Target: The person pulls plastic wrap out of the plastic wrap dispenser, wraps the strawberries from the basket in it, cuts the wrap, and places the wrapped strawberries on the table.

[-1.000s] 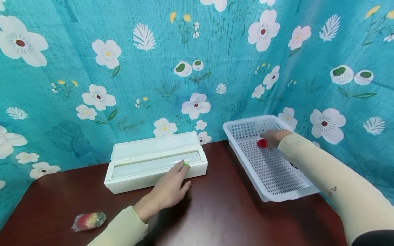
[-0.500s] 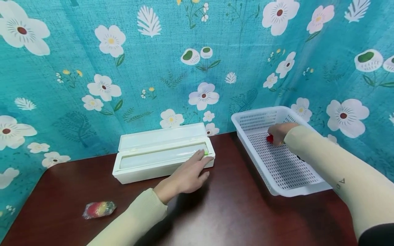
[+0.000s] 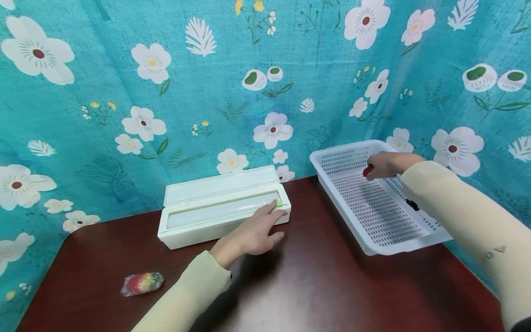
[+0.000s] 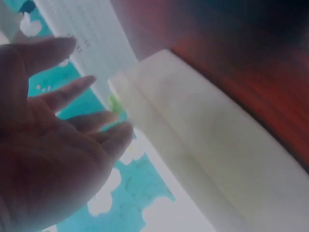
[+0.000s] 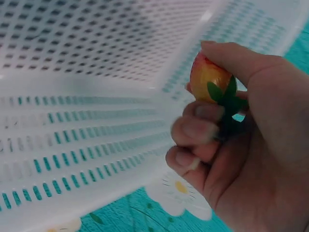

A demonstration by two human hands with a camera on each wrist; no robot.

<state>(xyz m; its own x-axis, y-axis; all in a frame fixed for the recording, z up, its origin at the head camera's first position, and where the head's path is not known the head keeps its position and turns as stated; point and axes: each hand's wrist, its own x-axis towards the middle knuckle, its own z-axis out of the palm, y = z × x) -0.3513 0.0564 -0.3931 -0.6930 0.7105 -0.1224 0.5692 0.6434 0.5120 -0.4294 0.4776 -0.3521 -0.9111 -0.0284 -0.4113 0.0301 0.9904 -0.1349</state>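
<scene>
My right hand (image 3: 383, 165) pinches an artificial flower bud (image 5: 211, 77), red and yellow with green leaves, between thumb and curled fingers. The hand is over the far part of a white slotted basket (image 3: 339, 198). My left hand (image 3: 255, 233) reaches to the right end of a long white box (image 3: 186, 237), its fingers extended. In the left wrist view the fingertips come close to a green tab (image 4: 115, 104) on the box. The box's lid (image 3: 224, 184) stands raised at the back, and a pale roll (image 3: 220, 214) shows inside.
A clear-wrapped red, yellow and green item (image 3: 142, 283) lies at the left on the dark brown table (image 3: 315, 276). A small black object (image 3: 412, 204) is in the basket, partly behind the right sleeve. Flowered turquoise cloth (image 3: 186, 92) hangs behind and at the right.
My right hand has risen slightly and shifted right over the basket with the flower bud, uncovering more of the black object. The left hand stays at the box's right end.
</scene>
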